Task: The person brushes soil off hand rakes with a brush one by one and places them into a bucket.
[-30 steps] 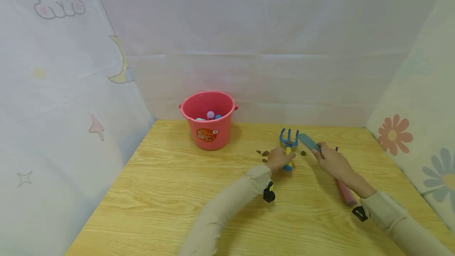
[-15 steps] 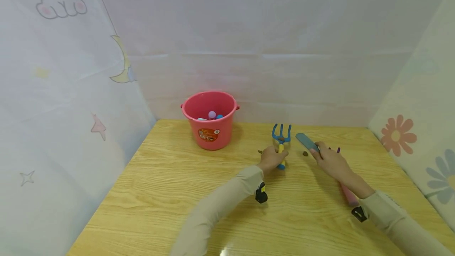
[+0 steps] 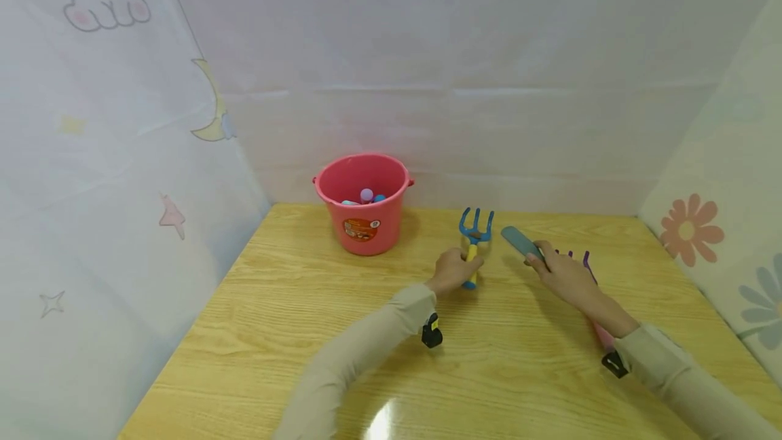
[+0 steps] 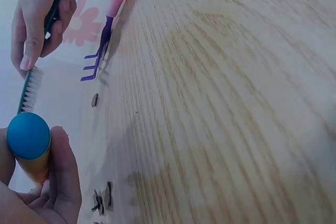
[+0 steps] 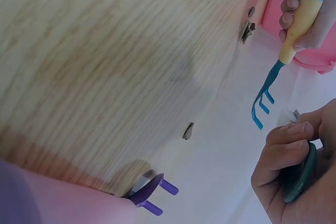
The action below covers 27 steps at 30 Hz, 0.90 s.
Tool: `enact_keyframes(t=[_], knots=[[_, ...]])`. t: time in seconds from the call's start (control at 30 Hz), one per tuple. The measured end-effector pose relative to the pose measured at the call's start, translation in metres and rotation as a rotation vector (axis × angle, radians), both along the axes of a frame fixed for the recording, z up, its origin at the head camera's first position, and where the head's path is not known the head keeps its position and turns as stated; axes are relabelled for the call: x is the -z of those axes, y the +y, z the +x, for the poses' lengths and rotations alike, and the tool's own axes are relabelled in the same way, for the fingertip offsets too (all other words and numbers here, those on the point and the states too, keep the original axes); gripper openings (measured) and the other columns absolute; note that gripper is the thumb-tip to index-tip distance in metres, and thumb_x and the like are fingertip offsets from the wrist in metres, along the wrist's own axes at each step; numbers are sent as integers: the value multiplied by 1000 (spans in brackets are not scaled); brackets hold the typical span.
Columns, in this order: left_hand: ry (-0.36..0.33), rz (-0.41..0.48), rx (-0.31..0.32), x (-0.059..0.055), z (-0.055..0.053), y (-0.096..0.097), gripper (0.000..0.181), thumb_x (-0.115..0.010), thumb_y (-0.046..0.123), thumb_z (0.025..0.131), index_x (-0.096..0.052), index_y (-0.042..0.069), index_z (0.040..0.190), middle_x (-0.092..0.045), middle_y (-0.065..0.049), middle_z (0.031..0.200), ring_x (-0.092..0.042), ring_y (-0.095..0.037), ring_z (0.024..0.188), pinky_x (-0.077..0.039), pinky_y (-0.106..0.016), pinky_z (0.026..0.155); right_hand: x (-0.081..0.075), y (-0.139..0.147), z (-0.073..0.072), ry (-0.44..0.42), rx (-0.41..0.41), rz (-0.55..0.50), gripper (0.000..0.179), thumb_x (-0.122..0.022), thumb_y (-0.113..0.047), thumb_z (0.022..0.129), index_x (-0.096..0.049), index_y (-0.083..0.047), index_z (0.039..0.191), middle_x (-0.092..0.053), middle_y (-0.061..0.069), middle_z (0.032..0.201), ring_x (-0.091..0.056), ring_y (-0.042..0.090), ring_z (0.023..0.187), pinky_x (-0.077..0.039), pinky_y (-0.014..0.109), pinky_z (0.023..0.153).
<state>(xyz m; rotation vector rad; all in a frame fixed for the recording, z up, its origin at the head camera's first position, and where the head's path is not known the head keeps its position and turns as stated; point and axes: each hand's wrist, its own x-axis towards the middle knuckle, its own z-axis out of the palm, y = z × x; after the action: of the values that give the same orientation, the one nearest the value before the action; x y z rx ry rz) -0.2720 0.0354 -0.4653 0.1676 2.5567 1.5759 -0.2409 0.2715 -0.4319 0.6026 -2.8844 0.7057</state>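
Note:
My left hand (image 3: pixel 451 272) grips the yellow handle of a small hand rake (image 3: pixel 472 252), its blue tines raised and pointing away from me. A brown scrap sits at the base of those tines. To the right, my right hand (image 3: pixel 565 282) holds a brush (image 3: pixel 521 242) by its dark green handle. White bristles (image 4: pixel 32 90) show under the brush in the left wrist view. Rake and brush stand apart, with a short gap between them. Several brown scraps (image 5: pixel 247 31) lie on the table below the left hand, and a single scrap (image 5: pixel 188 130) lies nearer the right.
A pink bucket (image 3: pixel 366 233) with small items inside stands at the back left of the wooden table (image 3: pixel 275 331). Another rake (image 3: pixel 603 337), pink-handled with purple tines, lies under the right forearm. Cloth walls (image 3: pixel 427 121) enclose the table's back and sides.
My left hand has carried the rake left, away from the brush, and its tines now tilt slightly right. The brush has shifted slightly left. Scraps seen beside the left hand are now hidden in the head view.

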Motion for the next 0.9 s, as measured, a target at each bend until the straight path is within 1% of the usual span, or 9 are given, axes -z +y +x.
enact_keyframes(t=[0.13,0.27,0.4,0.53,0.57,0.63,0.73,0.8,0.9], knots=[[12,-13,21,-1,1,-7,45,-63,28,95,-43,13,57,-44,4,48,-42,-7,40,-33,-19,38,-1,0,0,11,1,-3,51,-38,-24,109,-33,18,138,-63,10,74,-38,12,41,-28,25,39],[22,-42,16,-1,1,-14,48,-63,27,95,-39,15,55,-37,5,46,-36,-7,40,-29,-20,39,1,-1,0,17,10,-9,53,-38,-24,109,-34,22,136,-62,9,73,-38,12,42,-29,24,39],[32,-37,17,-1,2,-22,46,-63,26,95,-43,15,55,-42,5,47,-40,-6,41,-31,-19,39,4,-2,-1,21,10,-24,54,-39,-24,109,-35,25,133,-58,6,66,-38,10,41,-28,23,38],[42,-39,35,-1,5,-29,46,-64,25,95,-44,14,56,-50,3,50,-42,-6,42,-32,-18,39,6,-3,-1,4,27,-18,58,-41,-29,108,-36,24,133,-48,1,57,-39,11,41,-28,22,38],[39,-39,37,0,5,-31,47,-64,25,96,-43,13,56,-55,3,52,-43,-6,42,-31,-18,39,6,-3,-1,-2,31,-17,59,-42,-30,108,-37,23,133,-47,1,56,-40,11,41,-28,22,38],[23,-21,44,0,6,-34,45,-64,25,96,-46,13,57,-65,1,61,-47,-6,42,-33,-18,39,6,-4,0,-7,31,-17,60,-44,-30,107,-37,23,134,-47,1,57,-40,11,41,-28,23,38],[1,-21,29,3,7,-38,43,-64,26,96,-48,12,59,-72,0,70,-51,-7,44,-35,-18,39,4,-6,0,-17,34,-26,56,-47,-25,105,-38,22,134,-45,-1,55,-37,10,40,-27,22,37],[-10,-36,24,4,8,-41,40,-63,27,96,-51,12,61,-69,1,67,-51,-7,45,-37,-18,40,3,-8,1,-22,30,-38,53,-49,-21,103,-39,21,134,-42,-2,53,-33,8,40,-26,22,37],[-2,-75,19,5,11,-45,38,-64,27,94,-51,12,62,-58,3,58,-47,-7,46,-35,-19,40,3,-12,1,-22,10,-52,50,-50,-16,102,-39,21,133,-41,-2,52,-33,8,40,-26,21,37]])
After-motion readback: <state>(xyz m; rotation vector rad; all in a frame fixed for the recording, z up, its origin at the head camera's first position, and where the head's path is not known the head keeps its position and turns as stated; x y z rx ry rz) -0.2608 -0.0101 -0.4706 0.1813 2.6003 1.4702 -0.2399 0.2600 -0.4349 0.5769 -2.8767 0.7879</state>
